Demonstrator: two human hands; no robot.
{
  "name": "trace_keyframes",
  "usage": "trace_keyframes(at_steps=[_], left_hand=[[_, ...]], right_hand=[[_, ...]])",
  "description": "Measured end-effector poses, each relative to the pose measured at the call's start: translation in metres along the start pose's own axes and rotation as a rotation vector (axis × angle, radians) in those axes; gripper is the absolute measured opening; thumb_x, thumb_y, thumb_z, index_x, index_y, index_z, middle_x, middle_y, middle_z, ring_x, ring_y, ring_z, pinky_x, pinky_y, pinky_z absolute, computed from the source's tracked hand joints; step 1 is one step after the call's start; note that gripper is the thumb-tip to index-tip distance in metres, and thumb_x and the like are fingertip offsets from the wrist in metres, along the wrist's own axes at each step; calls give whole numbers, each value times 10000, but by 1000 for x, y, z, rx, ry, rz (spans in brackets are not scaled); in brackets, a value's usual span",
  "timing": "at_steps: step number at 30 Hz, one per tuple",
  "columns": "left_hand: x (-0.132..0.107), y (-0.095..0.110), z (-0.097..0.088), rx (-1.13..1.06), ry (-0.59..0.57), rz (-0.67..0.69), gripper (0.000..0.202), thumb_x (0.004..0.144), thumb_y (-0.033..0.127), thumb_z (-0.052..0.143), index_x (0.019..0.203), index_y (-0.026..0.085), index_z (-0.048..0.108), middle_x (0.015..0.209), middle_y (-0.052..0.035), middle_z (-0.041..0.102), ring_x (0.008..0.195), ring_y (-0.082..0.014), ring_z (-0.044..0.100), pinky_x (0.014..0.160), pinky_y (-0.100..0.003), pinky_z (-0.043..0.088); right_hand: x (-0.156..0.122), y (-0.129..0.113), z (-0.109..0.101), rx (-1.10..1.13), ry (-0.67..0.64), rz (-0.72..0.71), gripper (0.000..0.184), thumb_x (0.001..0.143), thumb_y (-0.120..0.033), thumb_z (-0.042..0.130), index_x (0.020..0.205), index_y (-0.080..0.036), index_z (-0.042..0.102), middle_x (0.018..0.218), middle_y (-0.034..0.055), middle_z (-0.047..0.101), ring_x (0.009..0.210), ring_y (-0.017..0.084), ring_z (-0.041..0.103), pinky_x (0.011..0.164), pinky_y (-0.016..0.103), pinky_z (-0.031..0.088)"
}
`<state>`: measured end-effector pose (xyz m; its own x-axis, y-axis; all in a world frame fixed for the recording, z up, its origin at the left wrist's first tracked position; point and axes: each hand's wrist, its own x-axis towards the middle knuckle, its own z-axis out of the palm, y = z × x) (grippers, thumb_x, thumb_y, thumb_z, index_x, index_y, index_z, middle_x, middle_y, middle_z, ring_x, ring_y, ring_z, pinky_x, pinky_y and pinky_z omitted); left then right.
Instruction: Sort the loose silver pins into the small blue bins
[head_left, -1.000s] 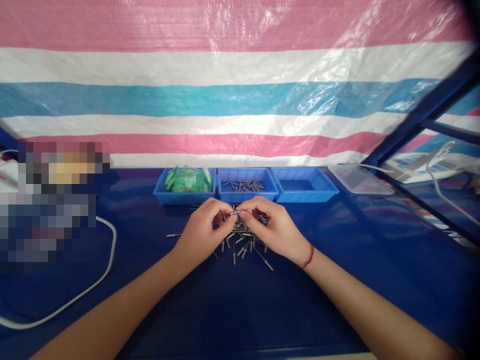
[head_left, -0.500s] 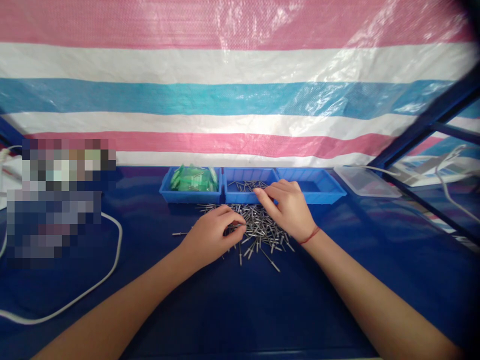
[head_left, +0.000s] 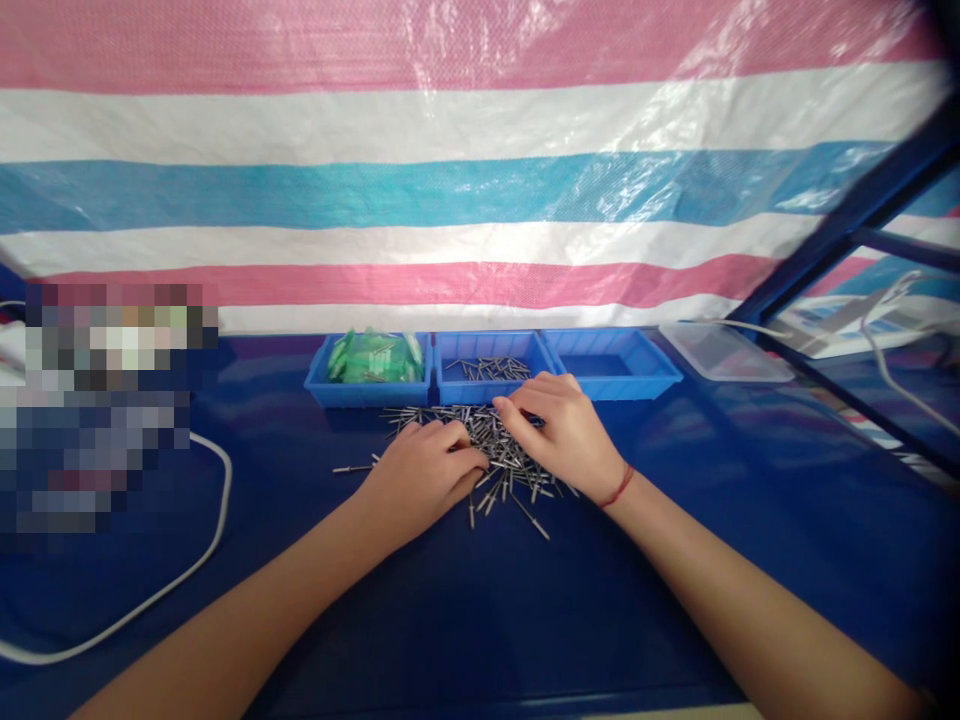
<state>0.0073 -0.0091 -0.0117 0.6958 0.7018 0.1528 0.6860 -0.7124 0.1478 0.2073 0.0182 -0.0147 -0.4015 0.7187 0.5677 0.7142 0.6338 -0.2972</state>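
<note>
A loose heap of silver blind rivets [head_left: 491, 430] lies on the blue tabletop, a few of them stray at its edges. At the left side of the heap is my left hand [head_left: 424, 475], its thumb and index finger closed together at the tips; whatever is between them is hidden. My right hand [head_left: 566, 430] hovers over the heap's right side, just in front of the middle blue bin [head_left: 491, 392]. Its thumb stands apart from the curled fingers, and no rivet shows in it. More rivets [head_left: 491, 369] lie inside that middle bin.
The left blue bin [head_left: 367, 396] contains green plastic packets [head_left: 375, 358]. A right blue bin [head_left: 611, 370] adjoins the middle one, with a clear plastic lid [head_left: 727, 352] beside it. A white cable [head_left: 217, 530] curves across the left. Striped sheeting [head_left: 450, 190] hangs behind.
My right hand has drawn back from above the middle bin toward the heap, uncovering the rivets in the bin. My left hand stays at the heap, its fingertips slightly lower. The view has shifted a little.
</note>
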Motion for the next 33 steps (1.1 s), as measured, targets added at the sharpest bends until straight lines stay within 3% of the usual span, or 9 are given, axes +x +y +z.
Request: trace_keyframes(at_steps=[7, 10, 13, 16, 18, 23, 27, 33], left_hand=[[-4, 7, 0, -54, -5, -108, 149, 884, 330, 542, 954, 260, 653, 936, -33, 556, 880, -207, 525, 717, -331, 337], [-4, 6, 2, -75, -6, -122, 170, 906, 333, 512, 877, 236, 648, 917, -33, 541, 857, -199, 515, 715, -328, 346], [-1, 2, 4, -151, 107, -134, 170, 913, 316, 508, 864, 207, 629, 935, -44, 529, 882, -200, 510, 770, -340, 381], [2, -4, 3, -325, 298, -194, 159, 923, 284, 480, 877, 180, 591, 949, -55, 528, 922, -193, 518, 852, -338, 404], [4, -6, 3, -463, 353, -253, 160, 932, 277, 450, 874, 180, 563, 906, -39, 550, 889, -176, 535, 834, -309, 421], [5, -6, 2, -824, 310, -358, 179, 910, 340, 479, 885, 185, 564, 806, 8, 594, 751, -139, 561, 707, -255, 444], [7, -2, 1, -1105, 329, -381, 162, 845, 335, 576, 837, 173, 565, 783, 12, 608, 726, -123, 578, 697, -245, 464], [7, 1, 2, -1351, 308, -473, 276, 786, 396, 670, 869, 174, 528, 726, 18, 595, 677, -109, 579, 641, -229, 460]], right_hand=[[-1, -6, 0, 25, -17, 1, 429, 951, -327, 435, 544, -194, 466, 543, -14, 496, 589, 138, 464, 664, 321, 297], [-1, -8, 0, 33, -31, -6, 433, 951, -322, 433, 538, -193, 461, 546, -10, 501, 591, 136, 460, 670, 321, 304], [-2, -10, 1, 78, -32, -14, 414, 942, -320, 450, 551, -193, 494, 549, -5, 517, 592, 135, 466, 687, 323, 322], [-3, -12, 2, 179, -34, -35, 281, 899, -321, 528, 652, -199, 586, 617, 3, 585, 630, 142, 515, 711, 323, 360], [-3, -15, 3, 252, -38, -45, 142, 859, -306, 581, 771, -205, 630, 685, 11, 617, 669, 152, 547, 713, 320, 389], [-5, -23, 5, 412, -39, -9, 83, 851, -269, 590, 898, -213, 628, 747, 17, 582, 670, 144, 536, 644, 286, 435], [-6, -24, 7, 537, -22, 52, 116, 844, -309, 619, 914, -217, 634, 757, 13, 563, 644, 133, 517, 616, 278, 448], [-7, -28, 5, 737, -50, 147, 123, 863, -319, 608, 885, -211, 662, 780, 36, 638, 653, 140, 548, 590, 288, 448]])
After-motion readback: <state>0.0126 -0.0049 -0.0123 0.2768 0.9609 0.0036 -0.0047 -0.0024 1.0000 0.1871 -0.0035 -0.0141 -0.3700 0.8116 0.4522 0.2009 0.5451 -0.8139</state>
